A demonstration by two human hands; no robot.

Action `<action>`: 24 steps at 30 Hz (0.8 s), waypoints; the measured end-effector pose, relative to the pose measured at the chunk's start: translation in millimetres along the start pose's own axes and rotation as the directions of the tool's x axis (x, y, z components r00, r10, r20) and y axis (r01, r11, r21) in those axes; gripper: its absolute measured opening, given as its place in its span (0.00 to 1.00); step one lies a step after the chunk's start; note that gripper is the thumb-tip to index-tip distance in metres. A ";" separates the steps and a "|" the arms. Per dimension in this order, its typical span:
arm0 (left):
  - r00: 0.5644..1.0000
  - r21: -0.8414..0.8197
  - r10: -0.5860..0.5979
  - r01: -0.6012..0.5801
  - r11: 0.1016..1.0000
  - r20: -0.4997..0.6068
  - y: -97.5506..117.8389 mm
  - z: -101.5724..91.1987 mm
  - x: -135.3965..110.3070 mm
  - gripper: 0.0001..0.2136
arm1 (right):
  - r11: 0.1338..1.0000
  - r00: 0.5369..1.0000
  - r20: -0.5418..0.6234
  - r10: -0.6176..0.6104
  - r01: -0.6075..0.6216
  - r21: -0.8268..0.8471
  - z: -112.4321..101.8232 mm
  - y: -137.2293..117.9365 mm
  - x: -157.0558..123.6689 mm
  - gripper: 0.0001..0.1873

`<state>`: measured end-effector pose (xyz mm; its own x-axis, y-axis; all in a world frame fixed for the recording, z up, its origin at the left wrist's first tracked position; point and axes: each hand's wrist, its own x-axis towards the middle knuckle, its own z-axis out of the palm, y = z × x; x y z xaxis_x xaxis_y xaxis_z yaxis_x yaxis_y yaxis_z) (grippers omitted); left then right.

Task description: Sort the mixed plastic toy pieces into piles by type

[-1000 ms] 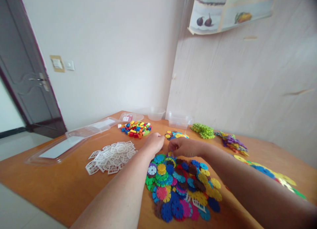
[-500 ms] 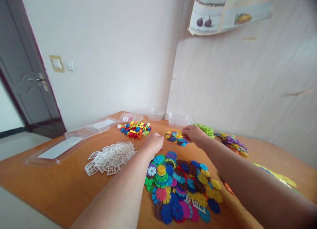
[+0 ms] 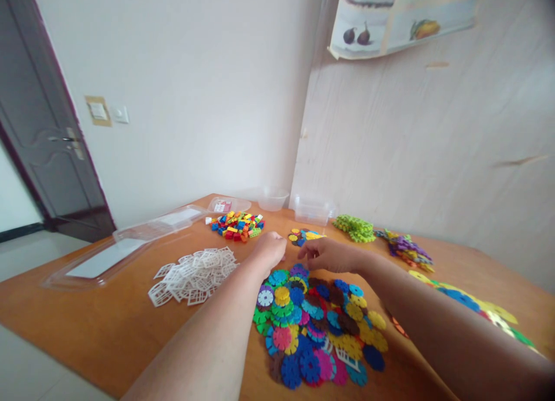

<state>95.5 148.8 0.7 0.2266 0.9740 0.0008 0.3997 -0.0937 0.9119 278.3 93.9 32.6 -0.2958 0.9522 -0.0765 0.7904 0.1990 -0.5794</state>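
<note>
Table [image 3: 108,326]: brown. 
Discs [image 3: 316,312]: slotted, multicoloured heap, taken as clock centre. 
White frames [image 3: 195,277]: heap, 10 o'clock. 
Left hand [image 3: 269,251]: 11 o'clock, curled; contents hidden, cannot tell. 
Right hand [image 3: 325,255]: 12 o'clock, near the heap's far edge, fingers half bent, seemingly empty. 
Small discs [image 3: 299,237]: 12 o'clock, beyond. 
Step, judged: reaching about the discs; lifting one calls for a fingertip pinch.

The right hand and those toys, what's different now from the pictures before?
The right hand went from the far edge of the big disc pile out to the small disc pile, and now it's back near the big pile's far edge. I can't tell if it took or let go of a piece. The left hand, white pieces and bricks stayed put.
</note>
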 end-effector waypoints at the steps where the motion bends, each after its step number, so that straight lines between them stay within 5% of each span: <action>1: 1.000 0.000 0.005 -0.005 1.000 0.002 0.4 0.0 -0.7 0.06 | 0.998 0.998 0.058 -0.027 0.029 -0.047 0.2 -3.8 -1.9 0.17; 4: 0.999 -0.004 0.018 -0.018 1.000 0.037 2.9 0.1 -3.7 0.06 | 0.990 0.986 0.155 -0.058 0.077 -0.115 0.1 -11.5 -3.4 0.19; 11: 0.981 -0.016 0.005 -0.002 1.000 0.195 7.9 0.3 -8.6 0.08 | 0.976 0.981 0.164 -0.100 0.128 -0.174 1.2 -14.2 0.5 0.13; 24: 0.964 0.036 0.045 -0.056 0.998 0.262 7.4 1.1 -8.5 0.10 | 0.973 0.968 0.206 -0.141 0.174 -0.153 -1.4 -23.0 -5.3 0.16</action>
<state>97.5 139.6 7.0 0.4692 0.8807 -0.0659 0.4184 -0.1560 0.8948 262.5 84.6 47.5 -0.5086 0.8461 -0.1596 0.7993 0.3950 -0.4529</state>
